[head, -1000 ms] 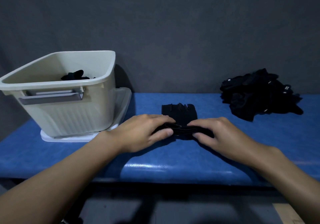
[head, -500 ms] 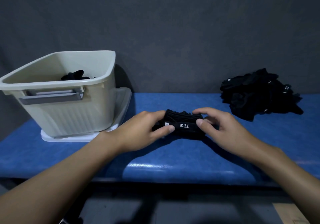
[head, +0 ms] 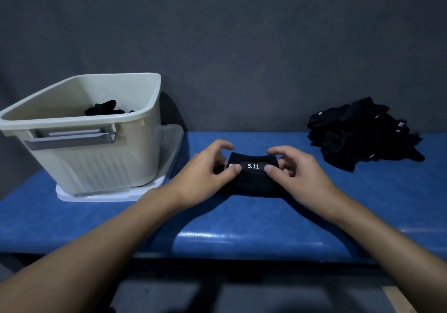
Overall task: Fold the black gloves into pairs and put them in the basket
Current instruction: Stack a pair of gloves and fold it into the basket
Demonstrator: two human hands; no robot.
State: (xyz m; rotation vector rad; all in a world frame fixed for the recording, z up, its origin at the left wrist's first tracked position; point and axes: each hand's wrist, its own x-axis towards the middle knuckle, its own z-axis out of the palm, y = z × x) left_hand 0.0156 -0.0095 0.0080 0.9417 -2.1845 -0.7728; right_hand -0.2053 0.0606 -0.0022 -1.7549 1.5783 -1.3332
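Black folded pair (head: 254, 179) sits pinched between your left hand (head: 205, 175) and right hand (head: 300, 175); basket (head: 96, 162) holds few, pile (head: 362, 133) remains

Our left hand (head: 203, 172) and right hand (head: 300, 172) reach forward side by side, bare forearms converging, thumbs and curled fingers pinching either end of the folded gloves (head: 254, 182).
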